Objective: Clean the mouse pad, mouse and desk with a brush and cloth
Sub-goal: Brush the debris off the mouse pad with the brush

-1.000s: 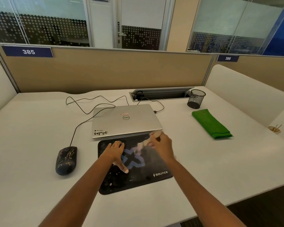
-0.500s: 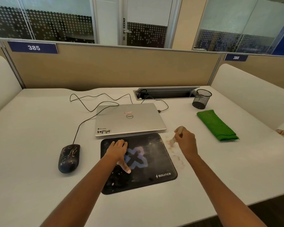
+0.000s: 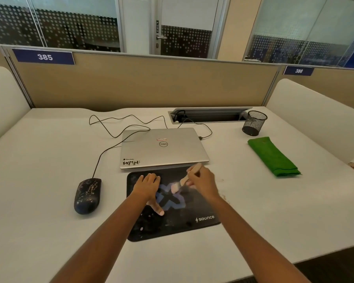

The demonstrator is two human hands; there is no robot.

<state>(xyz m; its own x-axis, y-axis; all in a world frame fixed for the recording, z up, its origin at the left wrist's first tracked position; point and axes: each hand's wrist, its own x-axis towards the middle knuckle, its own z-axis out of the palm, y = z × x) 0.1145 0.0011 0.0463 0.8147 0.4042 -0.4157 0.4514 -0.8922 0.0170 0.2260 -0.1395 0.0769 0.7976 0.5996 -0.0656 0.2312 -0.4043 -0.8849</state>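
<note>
A black mouse pad (image 3: 192,227) with a blue X and specks of dirt lies on the white desk (image 3: 39,160) in front of me. My left hand (image 3: 148,187) rests flat on its left half, fingers spread. My right hand (image 3: 202,181) grips a small wooden brush (image 3: 184,179), whose pale bristles touch the pad's middle. A dirty black wired mouse (image 3: 87,196) sits left of the pad. A folded green cloth (image 3: 273,156) lies at the right. Brownish dust marks the desk just right of the pad.
A closed silver laptop (image 3: 164,149) sits right behind the pad, its cable running to a cable tray (image 3: 208,115). A black mesh cup (image 3: 253,123) stands behind the cloth. Beige partitions wall the desk at the back and sides.
My right hand swept the brush off the pad's right edge onto the desk, then came back left onto the pad's middle. My left hand stayed in place on the pad.
</note>
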